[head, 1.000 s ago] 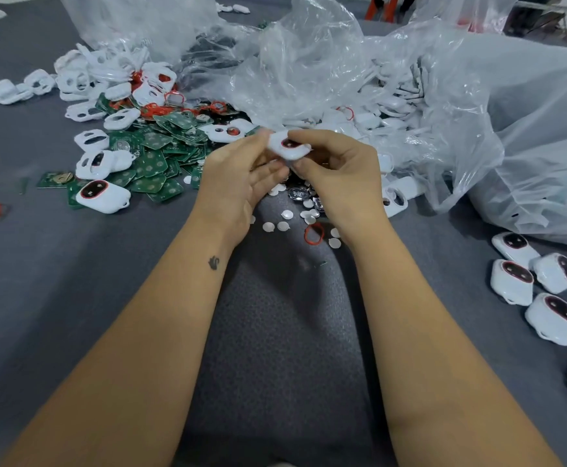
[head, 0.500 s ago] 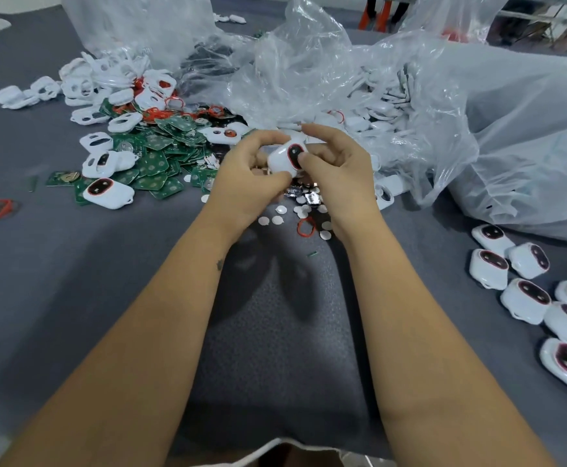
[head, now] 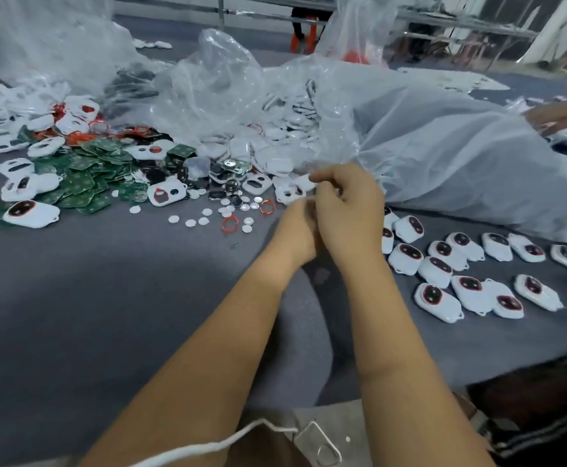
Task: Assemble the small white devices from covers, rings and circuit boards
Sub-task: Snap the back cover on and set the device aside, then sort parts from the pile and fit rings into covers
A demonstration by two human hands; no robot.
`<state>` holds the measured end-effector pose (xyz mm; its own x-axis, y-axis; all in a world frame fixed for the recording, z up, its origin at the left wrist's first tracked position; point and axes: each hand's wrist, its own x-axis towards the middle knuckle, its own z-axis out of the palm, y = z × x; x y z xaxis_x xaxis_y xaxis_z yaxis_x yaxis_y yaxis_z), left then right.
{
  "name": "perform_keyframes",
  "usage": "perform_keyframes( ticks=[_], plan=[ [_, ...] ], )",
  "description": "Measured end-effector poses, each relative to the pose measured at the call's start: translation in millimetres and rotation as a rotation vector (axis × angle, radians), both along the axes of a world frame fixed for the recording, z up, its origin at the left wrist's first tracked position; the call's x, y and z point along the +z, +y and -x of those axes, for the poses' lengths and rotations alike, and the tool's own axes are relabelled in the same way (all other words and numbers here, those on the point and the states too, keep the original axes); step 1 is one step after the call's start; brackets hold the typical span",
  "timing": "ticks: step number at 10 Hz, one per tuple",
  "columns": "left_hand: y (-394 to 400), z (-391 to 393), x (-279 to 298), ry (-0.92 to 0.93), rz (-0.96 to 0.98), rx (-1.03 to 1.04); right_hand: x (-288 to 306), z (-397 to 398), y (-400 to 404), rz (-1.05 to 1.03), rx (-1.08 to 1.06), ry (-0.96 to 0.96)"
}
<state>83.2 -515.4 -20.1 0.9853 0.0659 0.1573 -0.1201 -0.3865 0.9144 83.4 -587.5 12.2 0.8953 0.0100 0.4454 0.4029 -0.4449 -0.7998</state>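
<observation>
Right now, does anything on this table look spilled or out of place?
Yes. Small white discs and a red ring lie scattered loose on the grey table, apart from the heap of green circuit boards.

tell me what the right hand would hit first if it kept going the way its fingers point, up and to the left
Probably the loose white covers at the near edge of the parts pile, just beyond the right hand. Depth is unclear, since the hand may be above the table, so it could pass over them.

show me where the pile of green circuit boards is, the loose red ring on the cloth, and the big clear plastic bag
green circuit boards [head: 83, 183]: head view, middle of the pile.
loose red ring [head: 229, 224]: head view, on its wire loop.
clear plastic bag [head: 443, 156]: head view, on its broad side.
</observation>
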Motion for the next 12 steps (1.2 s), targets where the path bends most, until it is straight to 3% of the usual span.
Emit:
perform_keyframes(
  ticks=[1, 2, 3, 4, 6, 8, 9, 10, 11, 12],
  plan=[
    [-27, 0, 0, -0.084, 0.101, 0.039, -3, 2, -16, 0.028, -0.022, 0.012],
    [-28, 7, -4, -0.103, -0.409, -0.006, -7, 1, -19, 0.002, -0.025, 0.068],
    [-10, 12, 0, -0.026, -0.077, 0.023, -9, 1, -9, -0.07, -0.019, 0.099],
    [26, 19, 7, -0.047, 0.108, 0.146, -11, 1, 13, -0.093, 0.027, 0.108],
    [116, 43, 3, -0.111, 0.072, 0.476, -18, -4, 78, 0.146, 0.274, 0.128],
    [186, 63, 5, -0.2, -0.194, 0.681, -22, -46, 133, 0.554, 0.211, -0.026],
    [204, 55, 6, -0.197, -0.421, 0.627, -23, -75, 150, 0.648, 0.158, -0.045],
    [204, 33, 9, -0.248, -0.566, 0.495, -19, -106, 165, 0.698, 0.255, -0.006],
    [202, -3, 7, -0.178, -0.718, 0.319, -6, -120, 183, 0.453, 0.537, 0.085],
    [208, -28, -4, -0.039, -0.959, 0.307, -4, -127, 192, 0.444, 0.65, 0.219]
  ],
)
